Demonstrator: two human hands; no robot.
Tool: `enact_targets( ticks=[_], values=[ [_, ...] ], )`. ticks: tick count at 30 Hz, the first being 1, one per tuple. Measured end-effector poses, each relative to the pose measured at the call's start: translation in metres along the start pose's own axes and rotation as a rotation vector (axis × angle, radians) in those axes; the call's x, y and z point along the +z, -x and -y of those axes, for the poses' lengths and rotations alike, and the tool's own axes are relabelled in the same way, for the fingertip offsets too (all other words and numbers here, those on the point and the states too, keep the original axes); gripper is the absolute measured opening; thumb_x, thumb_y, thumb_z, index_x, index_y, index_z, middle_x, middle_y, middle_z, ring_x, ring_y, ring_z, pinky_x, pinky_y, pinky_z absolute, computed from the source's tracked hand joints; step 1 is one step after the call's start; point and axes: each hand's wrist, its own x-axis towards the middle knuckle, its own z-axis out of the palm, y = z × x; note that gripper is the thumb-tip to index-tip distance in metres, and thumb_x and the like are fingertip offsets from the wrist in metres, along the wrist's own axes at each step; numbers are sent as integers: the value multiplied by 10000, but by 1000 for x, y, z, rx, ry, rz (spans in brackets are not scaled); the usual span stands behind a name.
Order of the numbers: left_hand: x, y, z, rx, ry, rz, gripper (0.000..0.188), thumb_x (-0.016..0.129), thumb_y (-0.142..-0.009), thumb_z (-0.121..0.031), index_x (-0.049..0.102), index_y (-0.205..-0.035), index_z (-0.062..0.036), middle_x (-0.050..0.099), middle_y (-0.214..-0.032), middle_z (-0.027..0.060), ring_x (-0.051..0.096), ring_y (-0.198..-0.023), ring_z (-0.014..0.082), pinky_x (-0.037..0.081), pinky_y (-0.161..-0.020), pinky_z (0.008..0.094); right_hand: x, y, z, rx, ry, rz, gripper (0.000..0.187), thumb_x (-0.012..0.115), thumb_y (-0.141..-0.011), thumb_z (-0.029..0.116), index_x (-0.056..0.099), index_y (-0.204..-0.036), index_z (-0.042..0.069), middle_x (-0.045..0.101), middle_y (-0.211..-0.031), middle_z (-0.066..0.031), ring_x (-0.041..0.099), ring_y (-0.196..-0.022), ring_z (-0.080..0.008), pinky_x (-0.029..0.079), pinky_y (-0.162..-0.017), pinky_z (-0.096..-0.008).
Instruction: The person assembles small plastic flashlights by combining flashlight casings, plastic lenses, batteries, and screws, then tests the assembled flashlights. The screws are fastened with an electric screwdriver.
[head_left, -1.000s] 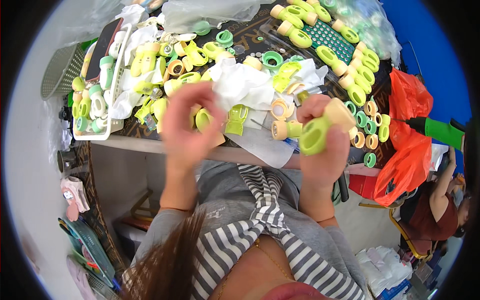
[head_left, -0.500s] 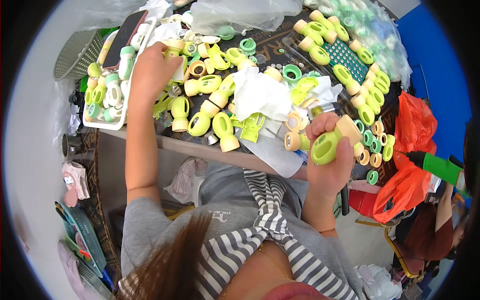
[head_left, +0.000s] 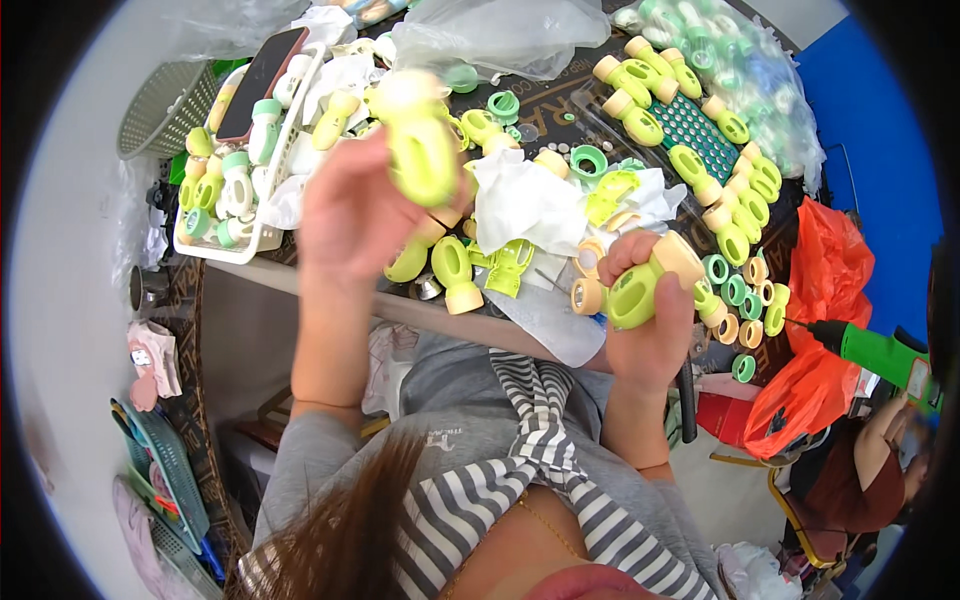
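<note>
My left hand [head_left: 342,205] is raised over the table's left part, closed around a lime-green toy flashlight [head_left: 421,160] with a peach head at its top end; both are smeared by motion. At the right front edge, my right hand [head_left: 650,345] grips another lime-green flashlight [head_left: 634,297], its peach head tilted up and right. Close beside that hand lies a flashlight with a clear lens [head_left: 588,297]. Between my hands are white tissue [head_left: 530,195], an opened green shell [head_left: 510,265] and a whole flashlight [head_left: 455,272].
A white basket [head_left: 240,255] of flashlights and a phone [head_left: 262,85] stands at the left. Finished-looking flashlights surround a green tray [head_left: 695,130] at the right, near loose rings [head_left: 735,290]. A green power driver [head_left: 870,345] and red bag [head_left: 825,250] lie far right.
My left hand has lifted a flashlight from the pile near the basket and moved right and nearer with it. My right hand keeps its flashlight, shifted slightly left.
</note>
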Motion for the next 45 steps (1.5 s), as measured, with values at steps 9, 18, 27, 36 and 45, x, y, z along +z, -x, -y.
enact_targets(
  ticks=[9, 18, 27, 36, 45],
  values=[
    [40, -23, 47, -191, -110, 107, 352, 472, -683, -46, 444, -1025, 33, 506, -927, 129, 498, -765, 194, 412, -664, 295, 14, -11, 7, 1, 182, -51, 338, 493, -791, 331, 440, -895, 14, 416, -822, -82, 381, -719, -156, 332, -643, -280],
    [45, -32, 25, -78, -891, 232, 318, 541, -709, -65, 450, -1009, -14, 499, -897, 45, 487, -798, 124, 426, -646, 243, 20, -30, 7, -32, 155, 16, 229, 533, -793, 182, 492, -942, 14, 490, -877, -25, 442, -773, -82, 354, -676, -214],
    [26, -34, 27, -103, -739, 134, 316, 532, -707, -83, 448, -1001, -3, 508, -827, 50, 476, -708, 120, 408, -622, 247, 11, -36, -4, 55, 195, -22, 258, 548, -788, 204, 488, -950, 12, 489, -882, -25, 444, -774, -80, 359, -673, -216],
    [24, -32, 24, 2, -1130, 246, 347, 561, -647, -25, 472, -980, 7, 536, -880, 60, 499, -770, 117, 405, -687, 251, 5, -36, -10, 85, 223, 3, 257, 551, -773, 174, 484, -955, 4, 486, -911, -37, 448, -787, -84, 367, -682, -212],
    [30, -32, 18, -402, -591, 142, 332, 578, -766, -109, 440, -1052, -11, 529, -884, 34, 497, -780, 76, 427, -659, 214, 3, -34, -10, 135, 164, 8, 244, 544, -777, 147, 467, -963, 9, 483, -935, -35, 449, -795, -78, 369, -683, -212]
  ],
)
